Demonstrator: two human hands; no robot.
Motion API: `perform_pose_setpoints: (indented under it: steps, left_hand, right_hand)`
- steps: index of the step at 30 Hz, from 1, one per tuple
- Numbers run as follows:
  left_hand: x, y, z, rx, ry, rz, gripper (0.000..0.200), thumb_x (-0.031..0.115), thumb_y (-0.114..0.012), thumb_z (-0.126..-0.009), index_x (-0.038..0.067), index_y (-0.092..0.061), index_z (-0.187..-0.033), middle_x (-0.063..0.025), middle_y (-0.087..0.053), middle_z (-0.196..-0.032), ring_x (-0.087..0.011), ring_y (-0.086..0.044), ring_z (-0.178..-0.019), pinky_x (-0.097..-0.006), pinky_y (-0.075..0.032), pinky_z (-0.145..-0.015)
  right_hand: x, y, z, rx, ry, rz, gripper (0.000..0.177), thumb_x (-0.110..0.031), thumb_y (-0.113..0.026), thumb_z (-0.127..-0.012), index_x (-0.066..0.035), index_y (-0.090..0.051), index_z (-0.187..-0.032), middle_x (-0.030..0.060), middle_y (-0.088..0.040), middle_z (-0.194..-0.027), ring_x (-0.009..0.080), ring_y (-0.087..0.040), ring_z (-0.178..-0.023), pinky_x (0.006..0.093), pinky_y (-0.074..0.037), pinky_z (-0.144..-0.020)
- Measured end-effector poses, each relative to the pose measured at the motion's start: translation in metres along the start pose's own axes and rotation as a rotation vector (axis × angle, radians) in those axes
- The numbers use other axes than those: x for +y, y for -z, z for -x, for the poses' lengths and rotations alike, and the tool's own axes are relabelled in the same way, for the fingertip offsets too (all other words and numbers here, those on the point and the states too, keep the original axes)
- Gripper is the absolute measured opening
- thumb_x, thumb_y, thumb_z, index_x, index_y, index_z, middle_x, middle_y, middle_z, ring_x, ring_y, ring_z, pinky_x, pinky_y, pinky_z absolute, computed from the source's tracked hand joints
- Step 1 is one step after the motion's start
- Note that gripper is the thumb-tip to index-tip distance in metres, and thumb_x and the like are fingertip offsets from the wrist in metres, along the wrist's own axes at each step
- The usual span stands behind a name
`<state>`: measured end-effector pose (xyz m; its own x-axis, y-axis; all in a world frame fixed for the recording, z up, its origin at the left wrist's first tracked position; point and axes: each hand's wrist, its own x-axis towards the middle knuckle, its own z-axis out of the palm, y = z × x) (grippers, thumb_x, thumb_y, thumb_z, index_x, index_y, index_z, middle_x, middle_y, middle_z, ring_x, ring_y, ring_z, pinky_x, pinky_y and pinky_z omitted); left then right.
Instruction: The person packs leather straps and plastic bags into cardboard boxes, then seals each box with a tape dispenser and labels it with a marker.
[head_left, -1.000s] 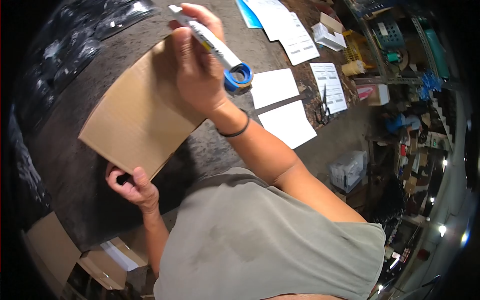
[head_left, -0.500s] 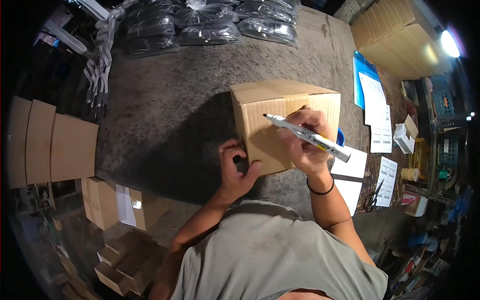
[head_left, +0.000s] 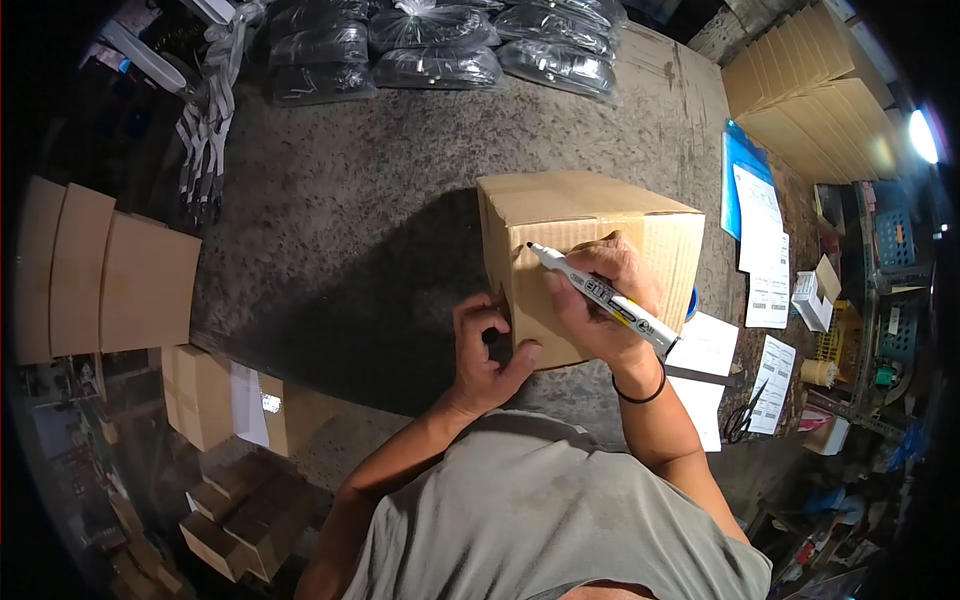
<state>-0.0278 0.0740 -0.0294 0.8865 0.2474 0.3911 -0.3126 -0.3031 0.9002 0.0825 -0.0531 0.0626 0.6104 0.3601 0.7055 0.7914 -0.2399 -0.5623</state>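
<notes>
A closed cardboard box [head_left: 590, 195] stands on the dark worktable [head_left: 400, 150], its side with a strip of tape facing me. My right hand [head_left: 605, 295] grips a white marker [head_left: 610, 300], whose uncapped black tip is at the upper left of that side. A short dark mark shows beside the tip. With curled fingers at the box's left edge and the thumb on its lower front, my left hand [head_left: 490, 350] steadies the box. Part of a blue round thing [head_left: 692, 303] shows behind my right hand.
Plastic-wrapped dark bundles [head_left: 440, 50] lie along the far edge. At the right are printed papers [head_left: 760, 230], scissors [head_left: 742, 415] and stacked cardboard [head_left: 810, 90]. More cardboard [head_left: 150, 285] stands at the left, with boxes [head_left: 195, 395] below. White straps [head_left: 215, 120] hang at the upper left.
The marker tip has moved slightly on the box, and a short dark mark now shows near it. The view has shifted a little, so most things sit further right.
</notes>
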Motion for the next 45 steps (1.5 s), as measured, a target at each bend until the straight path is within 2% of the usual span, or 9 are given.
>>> perform_pose_setpoints:
  steps: [12, 15, 18, 32, 34, 37, 41, 43, 45]
  left_hand:
    - [0.002, 0.001, -0.004, -0.01, 0.004, 0.017, 0.043, 0.012, -0.076, -0.071, 0.005, -0.044, -0.1, -0.0187, -0.043, -0.113, -0.0291, -0.042, -0.107, -0.0385, -0.038, -0.091]
    - [0.002, 0.0, -0.006, 0.014, 0.033, 0.063, 0.042, 0.011, -0.075, -0.071, 0.005, -0.044, -0.099, -0.0182, -0.043, -0.114, -0.0286, -0.042, -0.108, -0.038, -0.038, -0.092]
    - [0.0, 0.0, -0.005, 0.0, 0.035, 0.062, 0.041, 0.011, -0.075, -0.071, 0.005, -0.044, -0.098, -0.0175, -0.042, -0.114, -0.0282, -0.042, -0.108, -0.0375, -0.037, -0.092]
    - [0.004, 0.0, -0.004, 0.005, 0.081, 0.075, 0.039, 0.012, -0.073, -0.072, 0.006, -0.044, -0.098, -0.0155, -0.04, -0.113, -0.026, -0.041, -0.106, -0.0373, -0.038, -0.092]
    - [0.003, 0.0, -0.004, 0.008, 0.078, 0.079, 0.039, 0.012, -0.073, -0.072, 0.006, -0.044, -0.098, -0.0155, -0.041, -0.113, -0.026, -0.042, -0.106, -0.0374, -0.038, -0.092]
    - [0.002, 0.0, -0.004, 0.008, 0.101, 0.091, 0.04, 0.013, -0.073, -0.072, 0.006, -0.045, -0.098, -0.0157, -0.041, -0.113, -0.0261, -0.042, -0.105, -0.0377, -0.038, -0.092]
    - [0.001, 0.001, -0.006, 0.01, 0.073, 0.08, 0.04, 0.014, -0.074, -0.071, 0.006, -0.045, -0.098, -0.0164, -0.042, -0.114, -0.0264, -0.042, -0.105, -0.0381, -0.038, -0.092]
    - [0.002, 0.0, -0.006, 0.01, 0.069, 0.064, 0.04, 0.014, -0.074, -0.071, 0.005, -0.045, -0.098, -0.0166, -0.042, -0.114, -0.0264, -0.042, -0.105, -0.038, -0.038, -0.092]
    - [0.002, 0.0, -0.006, 0.017, 0.089, 0.071, 0.04, 0.014, -0.074, -0.071, 0.005, -0.045, -0.097, -0.017, -0.043, -0.114, -0.0269, -0.042, -0.105, -0.0381, -0.038, -0.092]
  right_hand:
    - [0.001, 0.001, -0.007, -0.039, 0.058, 0.045, 0.026, 0.002, -0.071, -0.064, -0.004, -0.059, -0.086, 0.0099, -0.062, -0.073, 0.0187, -0.055, -0.058, 0.0287, -0.045, -0.054]
    - [-0.002, 0.004, -0.012, -0.092, -0.003, 0.03, 0.024, 0.004, -0.07, -0.065, -0.003, -0.059, -0.085, 0.0102, -0.063, -0.073, 0.0183, -0.055, -0.058, 0.0286, -0.045, -0.055]
    - [-0.001, 0.008, -0.009, 0.006, -0.037, 0.01, 0.024, 0.006, -0.069, -0.064, -0.001, -0.059, -0.085, 0.0099, -0.063, -0.074, 0.0173, -0.055, -0.058, 0.0286, -0.045, -0.056]
    - [0.003, 0.011, -0.011, -0.026, -0.014, 0.074, 0.025, 0.003, -0.073, -0.066, -0.003, -0.059, -0.086, 0.0096, -0.063, -0.073, 0.0199, -0.059, -0.061, 0.0293, -0.048, -0.058]
    - [0.004, 0.012, -0.01, -0.038, -0.03, 0.031, 0.032, 0.005, -0.077, -0.058, -0.005, -0.061, -0.085, 0.0051, -0.06, -0.073, 0.022, -0.055, -0.059, 0.0307, -0.045, -0.056]
    - [0.005, 0.011, -0.012, -0.031, -0.009, 0.024, 0.032, 0.006, -0.075, -0.057, -0.006, -0.061, -0.083, 0.0047, -0.059, -0.071, 0.0219, -0.053, -0.057, 0.0301, -0.043, -0.054]
    - [0.007, 0.012, -0.012, -0.038, -0.008, 0.013, 0.032, 0.006, -0.075, -0.058, -0.006, -0.061, -0.084, 0.0049, -0.059, -0.071, 0.0218, -0.054, -0.058, 0.0301, -0.044, -0.054]
    - [0.01, 0.012, -0.01, 0.027, -0.014, 0.009, 0.021, 0.002, -0.069, -0.066, -0.003, -0.058, -0.084, 0.008, -0.06, -0.069, 0.0179, -0.057, -0.059, 0.0291, -0.046, -0.056]
    - [0.008, 0.012, -0.011, 0.012, -0.037, 0.023, 0.021, 0.002, -0.07, -0.067, -0.003, -0.058, -0.084, 0.0076, -0.06, -0.069, 0.0172, -0.056, -0.059, 0.0287, -0.046, -0.056]
